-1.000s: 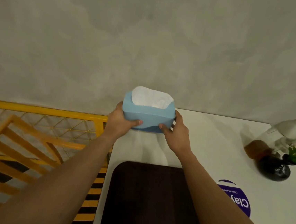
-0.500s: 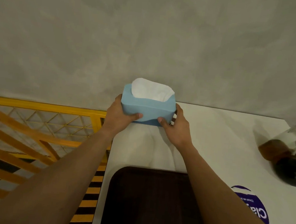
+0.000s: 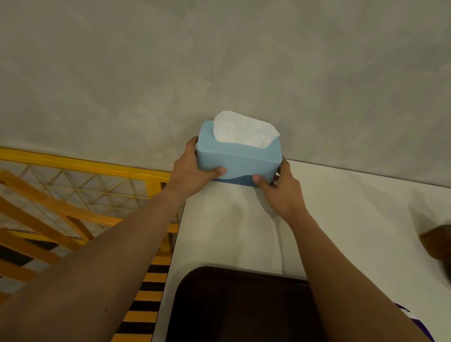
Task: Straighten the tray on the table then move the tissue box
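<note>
Your left hand (image 3: 191,171) and right hand (image 3: 282,188) grip the blue tissue box (image 3: 237,162) by its ends. It sits at the table's (image 3: 352,210) far corner, beyond the dark tray (image 3: 246,319).

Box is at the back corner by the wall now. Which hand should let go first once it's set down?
Probably the right. The left hand grips the tissue box at the white table's left edge and guards it there. The right hand is over open tabletop, free to withdraw.
</note>
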A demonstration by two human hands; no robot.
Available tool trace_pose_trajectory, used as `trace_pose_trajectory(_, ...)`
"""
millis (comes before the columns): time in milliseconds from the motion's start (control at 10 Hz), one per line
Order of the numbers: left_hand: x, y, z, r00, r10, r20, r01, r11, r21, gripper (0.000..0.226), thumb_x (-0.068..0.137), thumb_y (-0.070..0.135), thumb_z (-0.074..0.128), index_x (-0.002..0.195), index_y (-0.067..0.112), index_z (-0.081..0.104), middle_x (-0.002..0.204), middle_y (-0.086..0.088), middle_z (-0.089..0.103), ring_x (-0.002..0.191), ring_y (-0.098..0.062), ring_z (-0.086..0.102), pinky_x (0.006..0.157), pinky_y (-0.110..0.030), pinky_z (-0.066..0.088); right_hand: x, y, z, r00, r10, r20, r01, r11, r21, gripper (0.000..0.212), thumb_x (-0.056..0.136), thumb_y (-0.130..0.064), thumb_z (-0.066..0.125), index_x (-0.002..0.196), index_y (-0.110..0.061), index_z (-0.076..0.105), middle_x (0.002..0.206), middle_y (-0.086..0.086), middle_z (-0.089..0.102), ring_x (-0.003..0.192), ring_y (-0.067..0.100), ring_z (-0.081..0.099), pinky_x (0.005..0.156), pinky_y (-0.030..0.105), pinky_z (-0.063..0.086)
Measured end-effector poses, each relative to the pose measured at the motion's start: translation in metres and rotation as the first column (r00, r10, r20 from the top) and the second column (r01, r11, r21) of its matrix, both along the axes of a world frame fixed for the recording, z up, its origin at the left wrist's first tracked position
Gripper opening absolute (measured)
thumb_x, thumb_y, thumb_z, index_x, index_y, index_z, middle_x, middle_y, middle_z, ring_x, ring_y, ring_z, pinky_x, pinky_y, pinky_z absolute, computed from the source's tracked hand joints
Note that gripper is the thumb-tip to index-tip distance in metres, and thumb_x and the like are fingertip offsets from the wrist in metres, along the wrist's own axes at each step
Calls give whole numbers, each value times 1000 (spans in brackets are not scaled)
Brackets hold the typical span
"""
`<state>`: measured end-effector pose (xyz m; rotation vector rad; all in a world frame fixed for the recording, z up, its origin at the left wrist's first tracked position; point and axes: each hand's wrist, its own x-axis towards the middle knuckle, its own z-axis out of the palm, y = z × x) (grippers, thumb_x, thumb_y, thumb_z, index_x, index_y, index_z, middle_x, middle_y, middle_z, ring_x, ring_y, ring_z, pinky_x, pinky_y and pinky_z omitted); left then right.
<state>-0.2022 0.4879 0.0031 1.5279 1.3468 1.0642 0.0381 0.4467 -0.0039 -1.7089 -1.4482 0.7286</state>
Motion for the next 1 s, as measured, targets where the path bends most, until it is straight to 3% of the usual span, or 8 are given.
trace_pose_trajectory(300, 2, 2, -4, 1000, -5, -14, 5, 1000, 11, 95, 76, 37, 87, 151, 27, 29, 126, 13, 52, 110, -10, 51, 64, 1, 44, 3, 1, 1, 999, 32, 20, -31, 999, -30, 86, 90, -50, 71, 157, -23, 24, 143, 3, 57, 125, 30, 58, 90, 28, 44)
trace_pose_trajectory(800, 4, 2, 0, 999, -19, -49, 17, 999, -31, 93, 77, 38, 86, 150, 23, 31, 128, 11, 52, 113, -12, 52, 68, -6, 42, 1, -1, 10, 995, 65, 73, -59, 995, -74, 79, 97, -44, 64, 158, -19, 18, 144, 9, 56, 127, 33, 56, 93, 30, 42)
trace_pose_trajectory(900, 3, 1, 3, 998, -27, -51, 24, 998, -51, 97, 77, 37, 87, 151, 17, 27, 136, 3, 52, 124, -20, 54, 83, -16, 51, 1, 0, 22, 994, 85, 75, -78, 992, -95, 77, 96, -34, 68, 156, -16, 23, 147, 9, 52, 131, 31, 51, 94, 28, 38)
trace_pose_trajectory(1000, 1, -7, 14, 994, 13, -106, -26, 993, -118, 127, 73, 46, 88, 161, 14, 3, 159, -9, 34, 143, -29, 38, 113, -44, 40, 0, -5, 36, 988, 124, 98, -115, 989, -93, 83, 89, -26, 78, 153, -10, 27, 151, 12, 44, 138, 31, 44, 104, 31, 38)
